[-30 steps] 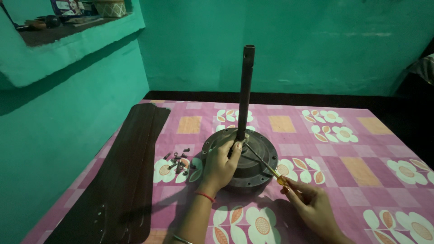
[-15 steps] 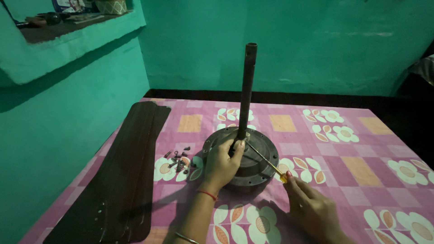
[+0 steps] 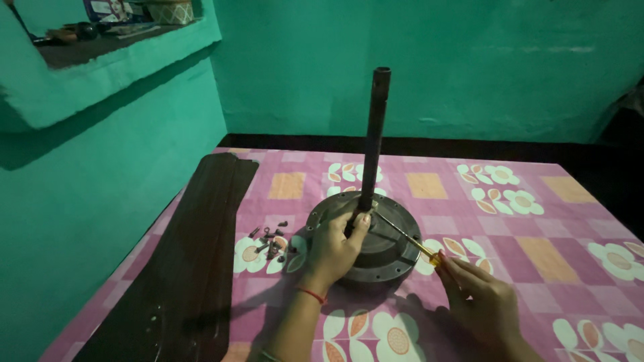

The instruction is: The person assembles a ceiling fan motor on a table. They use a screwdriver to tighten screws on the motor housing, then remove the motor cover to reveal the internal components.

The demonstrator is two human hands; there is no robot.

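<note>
A round grey metal fan motor housing (image 3: 396, 251) lies flat on the pink flowered cloth, with a dark rod (image 3: 374, 137) standing upright from its centre. My left hand (image 3: 335, 251) rests on the housing, fingers wrapped around the base of the rod. My right hand (image 3: 479, 302) grips a screwdriver (image 3: 409, 240) with a yellow and red handle; its shaft slants up-left and its tip meets the top of the housing close to the rod.
Several small dark screws (image 3: 272, 243) lie on the cloth left of the housing. Dark brown fan blades (image 3: 184, 261) are stacked along the left edge of the cloth. Green walls stand behind and to the left, with a cluttered shelf (image 3: 100, 37) at upper left.
My left hand has slid further up around the rod's base. The screwdriver and my right hand have shifted only slightly.
</note>
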